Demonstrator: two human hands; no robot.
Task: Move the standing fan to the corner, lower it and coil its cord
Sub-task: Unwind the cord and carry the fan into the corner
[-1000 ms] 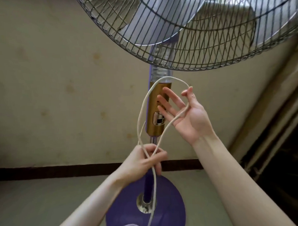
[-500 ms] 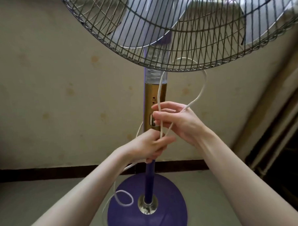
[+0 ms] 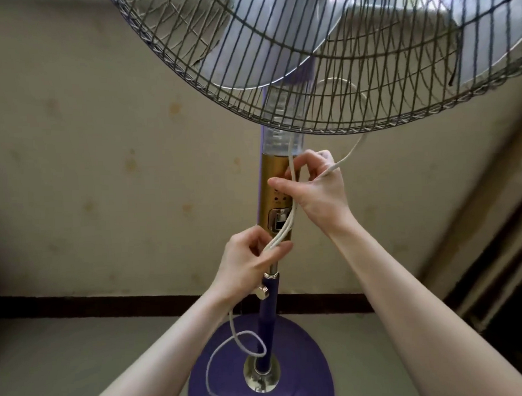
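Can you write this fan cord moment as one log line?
step: coiling cord | left hand: pinches strands below | right hand: holds loop beside gold panel | slack: trails over purple base

Fan grille (image 3: 323, 84) thin grey metal wire; control column (image 3: 276, 197) satin gold; base (image 3: 296, 361) glossy purple plastic; cord (image 3: 346, 155) smooth white; wall (image 3: 87, 160) matt, stained.

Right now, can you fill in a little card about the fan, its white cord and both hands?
fan: upright, head above the hands, purple base below
cord: white, several strands stretched between the hands in front of the gold panel; a loose loop hangs above the base
left grip: pinches the strands, lower
right grip: curled round the strands, higher
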